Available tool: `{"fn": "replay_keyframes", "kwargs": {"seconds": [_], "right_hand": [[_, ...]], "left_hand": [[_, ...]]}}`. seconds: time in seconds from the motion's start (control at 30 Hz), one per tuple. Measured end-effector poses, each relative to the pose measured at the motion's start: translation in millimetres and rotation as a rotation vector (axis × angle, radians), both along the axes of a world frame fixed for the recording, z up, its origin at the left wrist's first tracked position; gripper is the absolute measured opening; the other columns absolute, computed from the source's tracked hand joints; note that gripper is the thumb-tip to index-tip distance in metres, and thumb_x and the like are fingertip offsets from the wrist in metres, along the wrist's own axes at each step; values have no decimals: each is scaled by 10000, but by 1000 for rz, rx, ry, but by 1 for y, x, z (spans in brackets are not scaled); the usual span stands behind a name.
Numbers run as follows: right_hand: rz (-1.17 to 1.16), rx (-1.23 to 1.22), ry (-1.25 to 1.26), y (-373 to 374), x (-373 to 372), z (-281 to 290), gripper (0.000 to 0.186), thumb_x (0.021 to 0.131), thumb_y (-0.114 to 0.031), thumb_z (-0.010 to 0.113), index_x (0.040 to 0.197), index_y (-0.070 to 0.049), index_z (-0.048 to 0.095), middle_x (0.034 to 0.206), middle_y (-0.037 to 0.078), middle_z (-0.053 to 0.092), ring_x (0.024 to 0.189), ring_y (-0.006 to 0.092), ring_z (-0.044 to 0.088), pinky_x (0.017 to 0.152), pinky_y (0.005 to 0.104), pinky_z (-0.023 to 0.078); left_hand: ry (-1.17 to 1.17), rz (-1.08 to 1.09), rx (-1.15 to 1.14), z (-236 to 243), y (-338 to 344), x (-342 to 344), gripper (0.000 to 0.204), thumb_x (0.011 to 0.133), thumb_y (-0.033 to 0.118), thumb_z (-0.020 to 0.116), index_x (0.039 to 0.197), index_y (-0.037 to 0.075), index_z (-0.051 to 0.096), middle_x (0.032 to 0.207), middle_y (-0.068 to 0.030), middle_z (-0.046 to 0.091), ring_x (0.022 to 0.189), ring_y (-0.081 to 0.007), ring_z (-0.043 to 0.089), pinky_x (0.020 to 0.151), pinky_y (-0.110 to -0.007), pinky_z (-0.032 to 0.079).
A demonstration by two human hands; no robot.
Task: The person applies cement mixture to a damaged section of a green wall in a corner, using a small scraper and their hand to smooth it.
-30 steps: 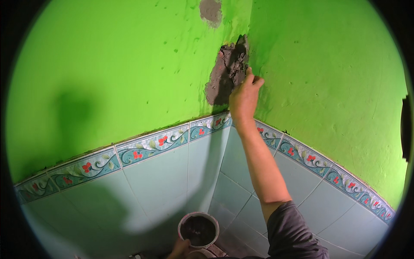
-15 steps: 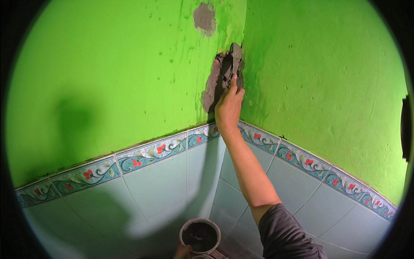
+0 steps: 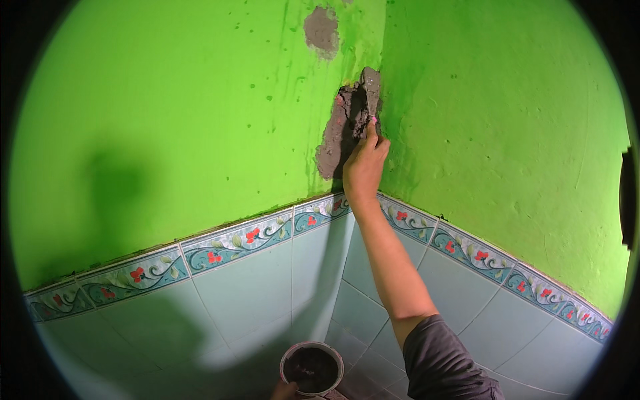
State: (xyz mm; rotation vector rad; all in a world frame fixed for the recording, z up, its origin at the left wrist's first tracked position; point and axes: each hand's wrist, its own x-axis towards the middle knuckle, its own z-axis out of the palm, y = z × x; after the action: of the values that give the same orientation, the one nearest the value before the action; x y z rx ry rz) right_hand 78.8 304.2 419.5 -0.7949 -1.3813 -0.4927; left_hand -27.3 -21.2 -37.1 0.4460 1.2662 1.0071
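My right hand [image 3: 364,163] is closed around the handle of a small trowel [image 3: 371,90], its blade smeared with grey mortar and pointing up. The blade lies against the right side of a rough patch of wet mortar [image 3: 329,152] beside the wall corner. Dark hollows and lumps show in the middle of this patch. Low down, my left hand [image 3: 285,391] grips the rim of a round bucket [image 3: 341,369] that has dark grey mortar inside. Only part of that hand is in view.
Two bright green walls [image 3: 180,100] meet in a corner. Below them run pale blue tiles [image 3: 247,287] topped by a floral border [image 3: 213,252]. A smaller grey patch [image 3: 321,32] sits higher on the left wall. A dark object [image 3: 627,200] shows at the right edge.
My right hand and the trowel have shifted slightly to the right along the mortar patch. The view has moved a little too. My left hand stays at the bucket.
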Motion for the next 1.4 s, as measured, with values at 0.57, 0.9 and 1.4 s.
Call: {"fn": "replay_keyframes", "kwargs": {"seconds": [0.57,0.9,1.4], "right_hand": [[256,-87,3,-15,10,-15,457,1005,-55,457,1445,-5,341,1201,270,471,1074,450,533,922,471,464],[216,17,-25,-25,29,-21,489,987,-36,469,1458,-18,337,1164,264,447,940,440,566,811,472,495],[131,116,-27,-3,27,16,469,986,-38,459,1437,32,352,1098,283,462,884,454,544,772,480,486]], "left_hand": [[-14,-48,58,-65,21,-6,421,1012,248,500,1389,64,472,1244,-137,624,1062,-249,649,873,-389,547],[-160,-23,154,-31,10,12,366,984,210,509,1308,43,545,1127,-114,663,947,-210,671,810,-366,566],[-62,-69,83,-88,30,5,363,991,171,496,1300,-18,525,1176,-163,642,993,-251,669,827,-391,578]]}}
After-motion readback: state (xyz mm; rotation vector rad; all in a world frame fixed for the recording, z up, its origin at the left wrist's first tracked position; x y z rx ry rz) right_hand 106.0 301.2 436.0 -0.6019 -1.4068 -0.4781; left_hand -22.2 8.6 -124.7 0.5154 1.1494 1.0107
